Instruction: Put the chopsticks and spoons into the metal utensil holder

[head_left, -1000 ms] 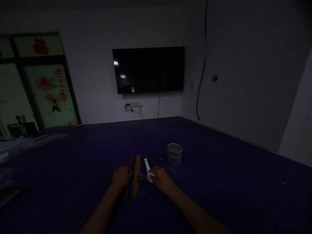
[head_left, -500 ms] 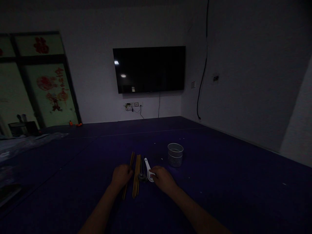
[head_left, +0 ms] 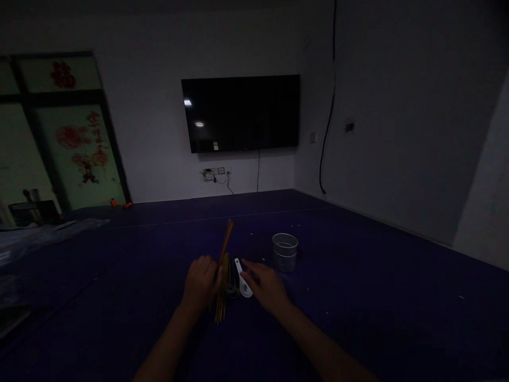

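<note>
Dark television [head_left: 240, 114], mounted on the pale wall [head_left: 151, 132]; beneath it, sockets [head_left: 217, 172] with thin cables. Right of the television, a switch [head_left: 313, 138], a thick black cable [head_left: 328, 127] hanging near the corner, and a wall box [head_left: 349, 126]. At left, dark-framed glass panels [head_left: 81, 185] bearing red decorations [head_left: 69, 136]. On the blue surface [head_left: 369, 276]: small orange objects [head_left: 126, 205] by its far edge, below the panels; clear plastic sheeting [head_left: 51, 233] along the left edge; a dark flat object [head_left: 14, 319], partly cropped, toward the near left corner; scattered pale specks [head_left: 461, 297].
</note>
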Motion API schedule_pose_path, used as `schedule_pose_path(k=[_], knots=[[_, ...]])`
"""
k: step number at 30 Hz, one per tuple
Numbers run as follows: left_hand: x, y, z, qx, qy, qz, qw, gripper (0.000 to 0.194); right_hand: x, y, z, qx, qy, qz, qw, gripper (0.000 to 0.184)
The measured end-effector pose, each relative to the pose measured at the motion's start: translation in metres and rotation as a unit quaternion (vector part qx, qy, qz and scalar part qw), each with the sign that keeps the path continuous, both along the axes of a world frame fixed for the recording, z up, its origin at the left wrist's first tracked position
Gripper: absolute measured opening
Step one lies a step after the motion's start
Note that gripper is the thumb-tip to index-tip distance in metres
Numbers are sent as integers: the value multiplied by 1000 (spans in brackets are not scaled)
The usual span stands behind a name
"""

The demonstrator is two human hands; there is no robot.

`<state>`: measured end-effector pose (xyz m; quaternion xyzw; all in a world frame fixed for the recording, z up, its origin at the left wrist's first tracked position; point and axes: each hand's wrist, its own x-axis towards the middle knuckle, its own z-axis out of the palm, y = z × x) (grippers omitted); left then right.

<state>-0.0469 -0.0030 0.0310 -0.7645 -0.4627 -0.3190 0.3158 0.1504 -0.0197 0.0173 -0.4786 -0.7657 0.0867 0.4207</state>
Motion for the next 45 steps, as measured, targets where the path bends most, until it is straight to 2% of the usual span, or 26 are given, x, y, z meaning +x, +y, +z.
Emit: schedule_pose_path(k=[4,7,10,15,19,23,26,28,31,34,36,39,41,42,45], knots=[[14,-10,-2,123,52,-102,986,27,-2,-7,2,-2,55,62,997,49],[24,-14,-3,156,71,-159,972,25,-4,-11,3,-13,108,85,990,51],[31,-14,-5,165,76,-187,965,23,-7,-13,4,-11,159,81,984,47],[33,-13,-8,144,80,-189,968,21,-9,-11,6,-30,202,85,975,47],[30,-14,-6,106,75,-192,973,21,-12,-11,4,-60,262,102,958,46],[25,-13,-5,54,76,-188,978,23,-9,-10,8,-62,366,110,922,46],[23,-7,-9,37,81,-182,979,27,-4,-7,13,-49,446,87,890,48],[23,-2,-13,33,76,-171,982,31,-3,-4,14,-45,469,68,880,48],[25,2,-20,14,67,-151,986,35,-8,-3,10,-54,453,76,887,47],[23,3,-23,-23,60,-161,985,39,-13,-5,5,-50,403,85,910,46],[20,4,-24,-59,36,-179,981,43,-7,-6,6,-1,361,54,931,47],[12,8,-24,-111,-47,-162,979,49,18,-6,15,147,277,-49,948,47],[7,13,-26,-156,-112,-120,974,49,40,-4,22,245,255,-140,925,51],[5,16,-27,-181,-139,-97,969,50,51,-1,25,272,249,-183,912,52],[1,22,-30,-233,-189,-54,952,51,78,8,32,267,211,-278,898,54]])
